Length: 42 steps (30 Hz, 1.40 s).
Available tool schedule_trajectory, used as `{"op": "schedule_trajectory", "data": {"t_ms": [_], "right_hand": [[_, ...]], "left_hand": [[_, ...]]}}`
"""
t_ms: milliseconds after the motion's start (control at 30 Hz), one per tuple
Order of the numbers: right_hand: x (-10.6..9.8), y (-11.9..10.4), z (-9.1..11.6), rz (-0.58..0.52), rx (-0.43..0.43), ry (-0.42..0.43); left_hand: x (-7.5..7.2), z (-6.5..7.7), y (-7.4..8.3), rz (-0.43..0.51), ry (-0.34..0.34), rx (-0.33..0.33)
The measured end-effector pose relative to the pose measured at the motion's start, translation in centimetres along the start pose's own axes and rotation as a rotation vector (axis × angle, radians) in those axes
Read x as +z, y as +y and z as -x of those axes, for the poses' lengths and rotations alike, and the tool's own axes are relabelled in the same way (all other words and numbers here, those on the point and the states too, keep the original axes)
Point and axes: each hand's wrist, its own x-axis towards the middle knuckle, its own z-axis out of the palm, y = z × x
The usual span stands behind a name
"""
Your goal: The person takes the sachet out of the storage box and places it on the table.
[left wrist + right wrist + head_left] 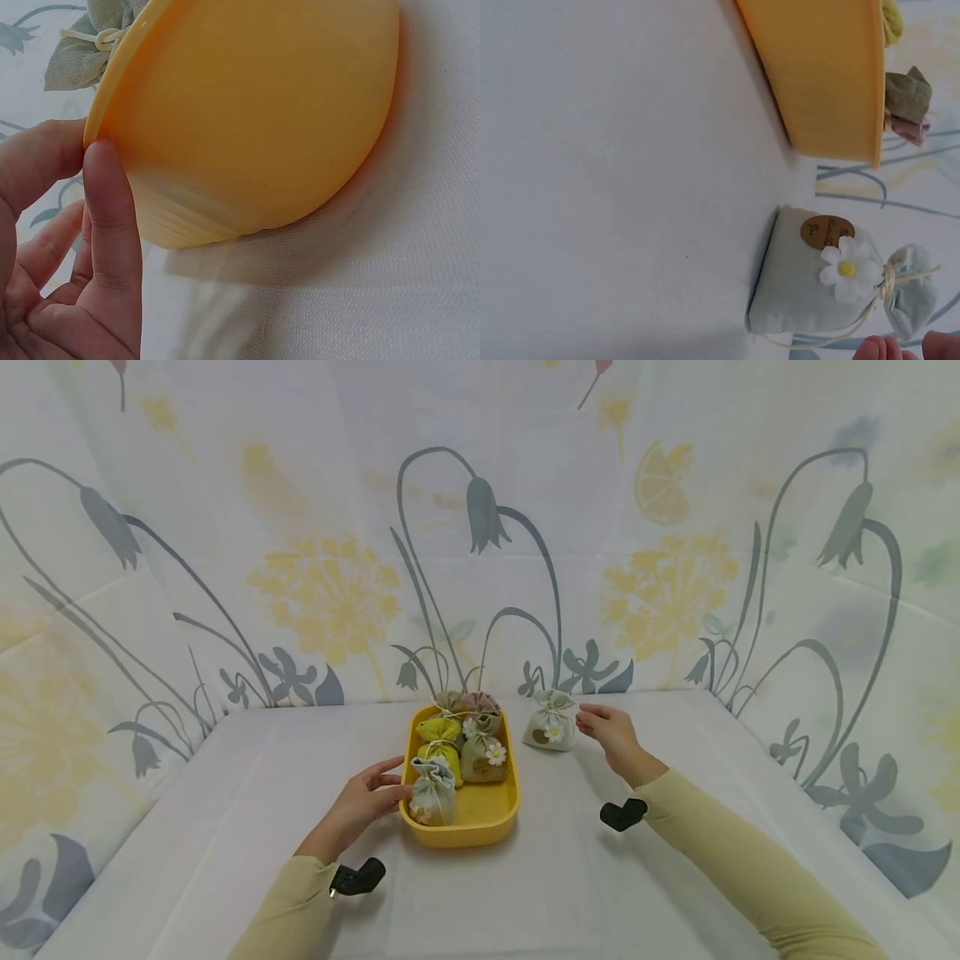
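Observation:
A yellow plastic bin [480, 837] with rounded corners stands on the table with several small drawstring pouches inside. My left hand [372, 797] is at its left side, pinching the rim between thumb and finger [112, 202]. Nearest that hand in the bin is a pale blue pouch [435, 797]; a yellow-green pouch [437, 731] and an olive pouch [480, 760] with a white flower are behind it. To the bin's right, a pale green pouch [795, 292] with a white flower and brown label stands upright. My right hand [611, 739] is just right of its tied neck, fingers loosely bent, holding nothing.
A beige pouch [450, 700] and a pink pouch [480, 700] fill the bin's back end. White cloth covers the table [570, 877]. Behind it hangs a flower-printed curtain [330, 485]. Black devices [624, 814] are worn on both wrists.

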Motion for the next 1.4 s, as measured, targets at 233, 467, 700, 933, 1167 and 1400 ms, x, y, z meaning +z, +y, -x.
{"op": "schedule_trajectory", "data": {"t_ms": [233, 467, 700, 933, 1167, 1400], "right_hand": [[-0.5, -0.5, 2.4, -0.009, -0.011, -0.065], [-0.1, -1.0, 4.7, -0.009, -0.006, -0.13], [0.9, -0.9, 6.5, -0.02, -0.028, -0.189], [2.4, -1.1, 7.8, -0.04, 0.012, -0.2], [3.9, -1.5, 8.8, -0.043, 0.02, -0.241], [5.7, -1.9, 9.4, -0.069, 0.007, -0.293]], "left_hand": [[-0.1, 0.2, 0.1, 0.008, -0.003, 0.006], [0.0, 0.2, 0.1, -0.002, -0.002, -0.005], [0.0, 0.2, 0.0, -0.01, -0.004, 0.001], [-0.1, 0.2, 0.0, 0.0, -0.006, 0.005], [0.0, 0.2, 0.1, 0.002, -0.002, -0.001], [0.0, 0.3, 0.2, 0.01, 0.0, -0.009]]}}
